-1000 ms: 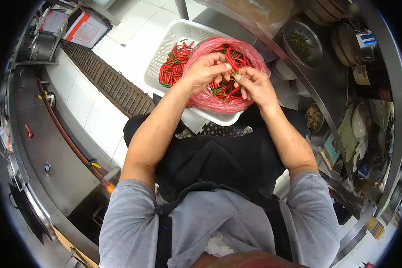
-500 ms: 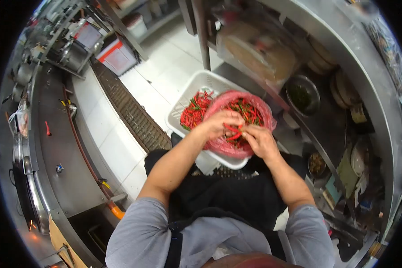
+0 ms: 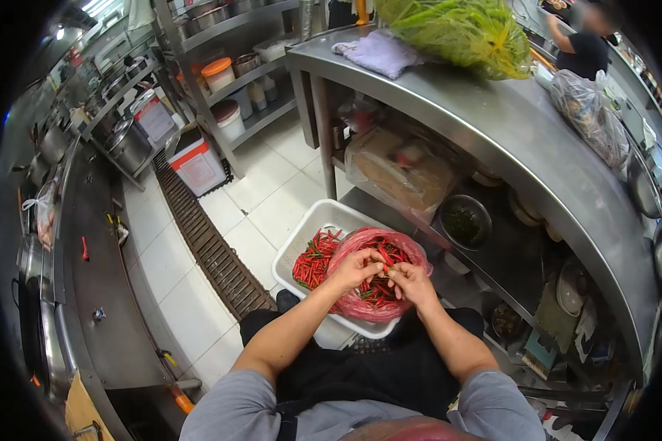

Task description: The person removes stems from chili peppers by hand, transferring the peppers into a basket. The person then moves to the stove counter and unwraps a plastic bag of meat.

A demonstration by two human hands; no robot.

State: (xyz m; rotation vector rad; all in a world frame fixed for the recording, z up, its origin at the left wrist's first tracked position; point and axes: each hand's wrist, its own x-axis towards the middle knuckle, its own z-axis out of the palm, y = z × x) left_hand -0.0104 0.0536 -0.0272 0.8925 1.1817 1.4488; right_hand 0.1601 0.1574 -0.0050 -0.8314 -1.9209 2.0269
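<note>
My left hand point(image 3: 356, 270) is closed around a few red chili peppers point(image 3: 384, 254), their tips poking up past the fingers. My right hand point(image 3: 412, 283) meets it fingertip to fingertip, pinching at the lower end of the chilies. Both hands are above a pink plastic bag point(image 3: 419, 254) full of red chilies with green stems. That bag sits in the right part of a white plastic basket point(image 3: 282, 257). Loose red chilies point(image 3: 313, 263) are heaped in the basket's left part, beside the bag.
A steel counter point(image 3: 485, 110) curves along the right, with bagged green vegetables point(image 3: 463, 37) on top. Its lower shelf bears a metal bowl point(image 3: 465, 222). A floor drain grate point(image 3: 206, 242) runs at the left, near a white-and-red box point(image 3: 198, 167). Another person point(image 3: 585, 51) stands far off.
The view has tilted up, so the countertop, the green vegetables and another person now show. My hands stay together over the bag, and the chilies in my left hand point more upward.
</note>
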